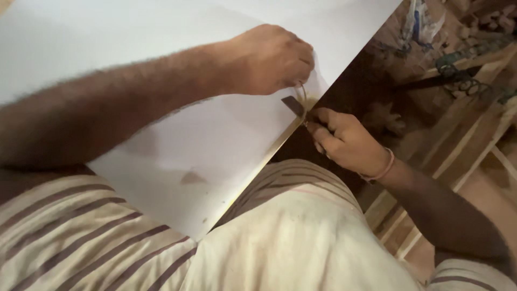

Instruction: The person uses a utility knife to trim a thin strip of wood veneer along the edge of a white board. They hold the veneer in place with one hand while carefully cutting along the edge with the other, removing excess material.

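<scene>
Head view: left hand [269, 59] pinches a thin curled strip [301, 89] above the white board [204, 145]; right hand's [347, 143] fingers clamp a small blade [293, 104] at its edge.

Wooden slats [474, 134] run diagonally across the right side of the frame. Dark metal springs [458, 70] lie on them at upper right, beside small wood blocks [498, 21]. A crumpled plastic bag [423, 19] sits at top, right of centre.

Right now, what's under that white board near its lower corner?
The white board lies over the lap in striped cloth. The left hand presses on top; the right hand grips its edge. Whatever lies under its middle is covered.
</scene>
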